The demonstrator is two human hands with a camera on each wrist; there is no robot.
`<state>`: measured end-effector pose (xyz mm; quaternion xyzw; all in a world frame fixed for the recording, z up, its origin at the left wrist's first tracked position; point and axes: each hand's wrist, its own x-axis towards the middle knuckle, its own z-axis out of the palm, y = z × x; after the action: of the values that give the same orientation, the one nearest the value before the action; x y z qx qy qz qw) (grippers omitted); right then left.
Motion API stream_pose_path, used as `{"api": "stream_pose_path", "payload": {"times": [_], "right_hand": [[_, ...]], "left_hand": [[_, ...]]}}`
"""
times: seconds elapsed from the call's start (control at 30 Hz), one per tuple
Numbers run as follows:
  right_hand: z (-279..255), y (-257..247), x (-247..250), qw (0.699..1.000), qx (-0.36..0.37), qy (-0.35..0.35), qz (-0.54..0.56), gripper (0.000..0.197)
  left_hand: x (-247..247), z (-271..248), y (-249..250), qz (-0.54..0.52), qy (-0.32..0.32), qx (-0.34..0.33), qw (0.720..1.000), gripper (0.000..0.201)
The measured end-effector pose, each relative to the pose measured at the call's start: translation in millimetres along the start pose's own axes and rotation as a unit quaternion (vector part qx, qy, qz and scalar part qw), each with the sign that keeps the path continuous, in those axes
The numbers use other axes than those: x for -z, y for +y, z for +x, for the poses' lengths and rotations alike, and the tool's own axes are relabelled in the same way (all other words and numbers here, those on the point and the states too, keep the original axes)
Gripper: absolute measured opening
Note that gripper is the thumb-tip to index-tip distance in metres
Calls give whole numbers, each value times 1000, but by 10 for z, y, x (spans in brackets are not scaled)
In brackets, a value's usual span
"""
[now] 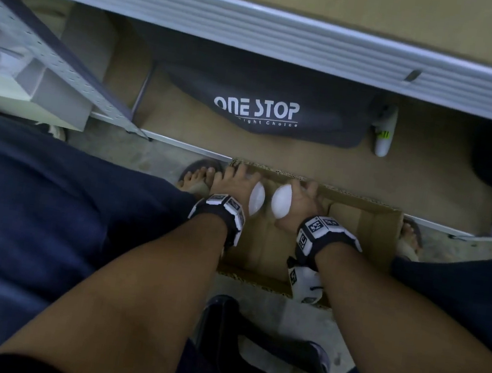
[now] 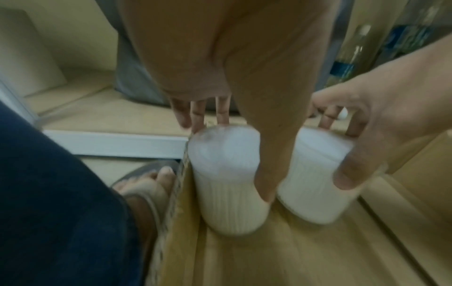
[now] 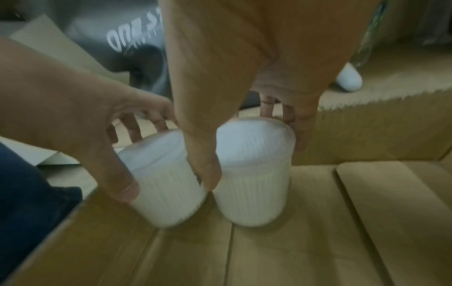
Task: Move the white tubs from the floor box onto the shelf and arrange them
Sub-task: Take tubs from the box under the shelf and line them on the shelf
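Two white ribbed tubs sit low inside the cardboard floor box [image 1: 384,237], near its far left corner. My left hand [image 1: 234,184] grips the left tub [image 1: 256,200] from above, thumb on one side and fingers on the other. My right hand [image 1: 305,196] grips the right tub [image 1: 281,203] the same way. In the left wrist view the left tub [image 2: 225,183] leans against the box wall beside the right tub [image 2: 315,183]. In the right wrist view the right tub [image 3: 254,183] stands upright and the left tub [image 3: 164,183] tilts. The shelf edge [image 1: 260,27] runs across the top.
Under the shelf lie a dark "ONE STOP" bag [image 1: 255,108] and a white bottle [image 1: 385,133]. A grey perforated upright [image 1: 65,66] slants at the left. My sandalled feet [image 1: 198,176] flank the box. A dark object [image 1: 247,344] sits between my knees.
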<state>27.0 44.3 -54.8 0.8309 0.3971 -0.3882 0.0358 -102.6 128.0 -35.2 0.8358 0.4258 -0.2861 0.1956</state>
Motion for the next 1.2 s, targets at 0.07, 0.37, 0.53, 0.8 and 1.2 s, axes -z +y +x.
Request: {"api": "stream_pose_path", "payload": {"times": [0.07,0.37,0.53,0.8,1.2], "right_hand": [[-88,-21,91,1000,-3,1,-9,84],[-668,-304,762,997,50,9,-50,93],[-1133,-409,1230,991,94,50,-85,90],[-1868,-541,1874,979,143,79,-122,96],[-2747,-601,2632,958,227,154,-82,84]], "left_hand": [[115,-137,-20,-4,0,-7,1000,82],[808,-683,38,-29,16,-21,999,94],[1286,-1094,79,2,55,-53,997,88],[1837,-1809,84,-4,87,-78,993,93],[2544,-2592,97,-27,197,-136,970,89]]}}
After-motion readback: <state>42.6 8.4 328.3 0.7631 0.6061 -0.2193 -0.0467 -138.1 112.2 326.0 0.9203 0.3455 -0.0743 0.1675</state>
